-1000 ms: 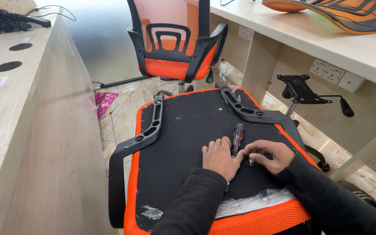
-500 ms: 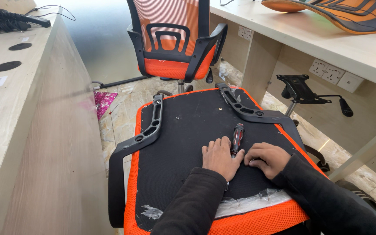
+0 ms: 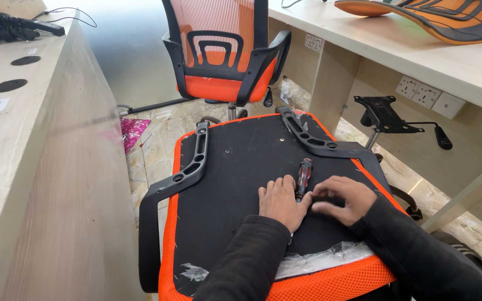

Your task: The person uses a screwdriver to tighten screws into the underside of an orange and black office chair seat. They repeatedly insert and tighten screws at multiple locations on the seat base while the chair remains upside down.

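Fingers (image 3: 277,187) of left hand (image 3: 279,202) flat, released, on matte black seat underside (image 3: 241,184); right hand (image 3: 344,198) curled, grasp unclear, beside ribbed screwdriver (image 3: 304,177).

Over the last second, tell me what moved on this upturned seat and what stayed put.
The right hand changed: a second ago its fingers lay spread toward the screwdriver, then they curled in, and now they reach flat toward it again. Nothing was picked up or let go. The left hand stayed flat on the black seat underside, the screwdriver lying between the hands, and both armrests kept their places.
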